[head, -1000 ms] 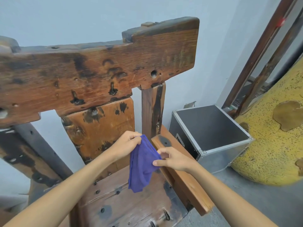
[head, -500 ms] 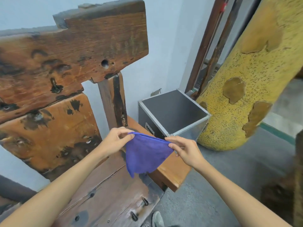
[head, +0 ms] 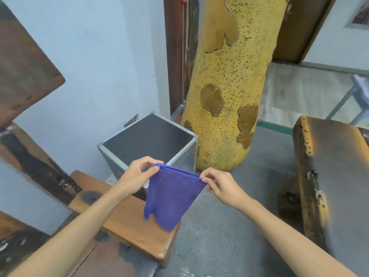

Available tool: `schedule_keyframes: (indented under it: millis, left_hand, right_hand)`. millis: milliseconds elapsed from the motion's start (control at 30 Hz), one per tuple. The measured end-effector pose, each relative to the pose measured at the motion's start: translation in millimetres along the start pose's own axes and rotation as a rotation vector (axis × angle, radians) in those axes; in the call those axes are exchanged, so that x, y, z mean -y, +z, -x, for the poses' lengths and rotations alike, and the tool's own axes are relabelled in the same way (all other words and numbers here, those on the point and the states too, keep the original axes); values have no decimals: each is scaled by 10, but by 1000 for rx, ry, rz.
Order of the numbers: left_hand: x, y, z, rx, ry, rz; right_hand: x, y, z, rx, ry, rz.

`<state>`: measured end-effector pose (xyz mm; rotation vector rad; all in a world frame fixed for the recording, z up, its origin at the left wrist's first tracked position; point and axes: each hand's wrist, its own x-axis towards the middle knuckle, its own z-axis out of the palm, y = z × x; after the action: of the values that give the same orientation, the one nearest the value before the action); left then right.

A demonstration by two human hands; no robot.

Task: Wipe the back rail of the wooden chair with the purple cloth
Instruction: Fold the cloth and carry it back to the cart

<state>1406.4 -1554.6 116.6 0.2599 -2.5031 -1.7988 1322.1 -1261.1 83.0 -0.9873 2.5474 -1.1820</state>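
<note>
Head view: the left hand (head: 137,176) and right hand (head: 221,186) each pinch a top corner of the purple cloth (head: 171,194), now spread taut where it hung bunched a second ago. View has swung right; the back rail (head: 24,72) is cropped at left, blurred. Wiping not begun.

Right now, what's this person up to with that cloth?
A person holds a purple cloth stretched by its top corners, left hand on one, right hand on the other. It hangs above the wooden chair's armrest, beside a metal-edged box. The back rail sits off to the left, and nothing is wiping it yet.
</note>
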Motion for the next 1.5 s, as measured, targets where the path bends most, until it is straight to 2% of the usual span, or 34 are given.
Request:
schedule_keyframes:
  millis: [200, 333, 500, 767, 967, 1133, 1200, 1300, 1500]
  left_hand:
    - [-211, 972, -876, 156, -41, 56]
    - [-360, 1503, -1417, 213, -62, 143]
    - [-490, 2117, -2193, 224, -80, 169]
    - [-699, 2956, -3583, 303, 56, 58]
    - [-915, 3578, -4711, 427, 127, -11]
    - [-1142, 4278, -5605, 545, 124, 14]
    - [-1214, 4439, -5696, 538, 105, 46]
    - [-1426, 4983, -6143, 570, 104, 112]
    - [-1941, 5831, -6949, 558, 172, 163]
  right_hand:
    - [-739, -850, 2, -101, 150, -127]
    - [-1187, -1356, 11, -119, 156, -84]
    - [-1733, -1855, -30, -259, 239, -4]
    - [-2717, -2625, -440, -471, 333, 135]
    - [-3365, -3178, -882, -519, 410, 260]
    - [-3936, -3755, -1086, -527, 483, 335]
    - [-3973, -3859, -1124, -542, 516, 364]
    - [-4280, -4223, -1225, -640, 621, 365]
    - [-4840, -4873, -1492, -804, 664, 336]
